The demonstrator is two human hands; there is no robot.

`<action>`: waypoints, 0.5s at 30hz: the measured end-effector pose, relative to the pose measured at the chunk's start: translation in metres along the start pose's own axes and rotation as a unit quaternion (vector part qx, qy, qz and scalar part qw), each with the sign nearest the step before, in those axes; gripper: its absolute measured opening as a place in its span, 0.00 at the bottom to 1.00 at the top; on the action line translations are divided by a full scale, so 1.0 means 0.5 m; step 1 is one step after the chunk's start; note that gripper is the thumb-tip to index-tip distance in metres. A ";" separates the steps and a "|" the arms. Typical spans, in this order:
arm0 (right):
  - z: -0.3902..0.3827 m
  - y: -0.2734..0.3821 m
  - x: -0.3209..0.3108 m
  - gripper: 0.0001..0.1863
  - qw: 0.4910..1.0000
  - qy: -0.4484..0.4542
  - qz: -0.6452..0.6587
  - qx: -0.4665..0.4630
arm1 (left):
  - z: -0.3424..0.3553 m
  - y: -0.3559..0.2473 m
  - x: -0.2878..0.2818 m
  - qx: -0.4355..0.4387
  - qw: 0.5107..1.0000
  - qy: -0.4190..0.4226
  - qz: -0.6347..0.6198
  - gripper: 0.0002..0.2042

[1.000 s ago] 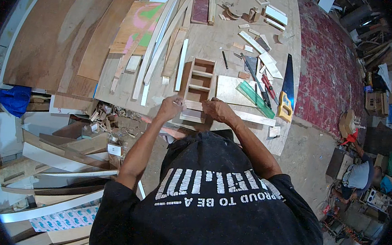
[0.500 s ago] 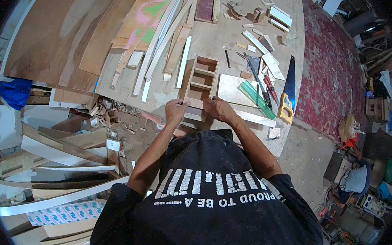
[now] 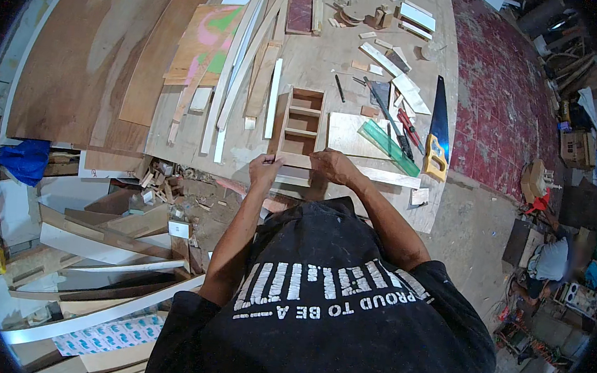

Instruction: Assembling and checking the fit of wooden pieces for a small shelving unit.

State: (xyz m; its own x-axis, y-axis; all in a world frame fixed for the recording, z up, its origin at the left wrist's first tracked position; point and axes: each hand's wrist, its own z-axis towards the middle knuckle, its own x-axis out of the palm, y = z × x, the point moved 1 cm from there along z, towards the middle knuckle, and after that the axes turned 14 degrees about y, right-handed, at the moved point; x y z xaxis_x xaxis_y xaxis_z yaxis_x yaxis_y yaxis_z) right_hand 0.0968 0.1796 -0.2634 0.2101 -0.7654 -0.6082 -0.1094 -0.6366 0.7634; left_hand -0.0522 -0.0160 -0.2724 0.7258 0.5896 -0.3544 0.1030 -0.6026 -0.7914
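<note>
Pinching one end of a pale crosspiece [image 3: 295,160], the left hand [image 3: 263,170] is keeping its fingers bunched, and the right hand [image 3: 335,167] is gripping the other end, fingers curled under the knuckles. Can't tell where every fingertip is landing, because the hands are covering some of them. So the crosspiece is sitting right between the two sets of fingers, at the near end of a little compartmented wooden box [image 3: 302,133] that's stretching away just past the fingertips. I'm not seeing whether it's fastened.

Honestly, it's looking like light, stiff, dry wood, so I'm not expecting slipping. The thin dividers are seeming like the fragile bit, imo; I'd be taking hold of the long side walls or the crosspiece's ends, not squeezing the middle.

Farther out, a long pale strip [image 3: 389,178] is lying just right of the right fingers. Past those same fingers, a flat board [image 3: 351,134] is resting with a green plastic piece [image 3: 386,146] partly over it. The yellow-handled saw [image 3: 441,131] is lying well off to their right. Beyond the left fingers, a white strip [image 3: 273,99] is running beside the box.
</note>
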 end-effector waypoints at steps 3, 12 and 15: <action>-0.011 -0.025 0.005 0.17 0.999 -0.031 0.000 -0.016 | 0.001 0.002 0.006 0.010 0.999 0.001 -0.034 0.19; -0.042 -0.069 -0.067 0.16 0.984 -0.125 0.083 0.094 | 0.000 -0.010 -0.010 -0.017 0.998 0.042 -0.036 0.17; -0.058 -0.121 -0.112 0.14 0.966 -0.196 0.092 0.141 | -0.004 -0.005 -0.013 -0.042 0.995 0.055 -0.066 0.15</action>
State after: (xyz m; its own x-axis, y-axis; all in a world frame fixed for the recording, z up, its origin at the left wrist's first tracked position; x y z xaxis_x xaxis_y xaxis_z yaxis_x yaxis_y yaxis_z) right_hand 0.1196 0.2637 -0.2691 -0.2156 -0.8095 -0.5461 -0.3813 -0.4451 0.8103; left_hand -0.0561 -0.0195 -0.2673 0.7712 0.6076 -0.1899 0.2556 -0.5688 -0.7818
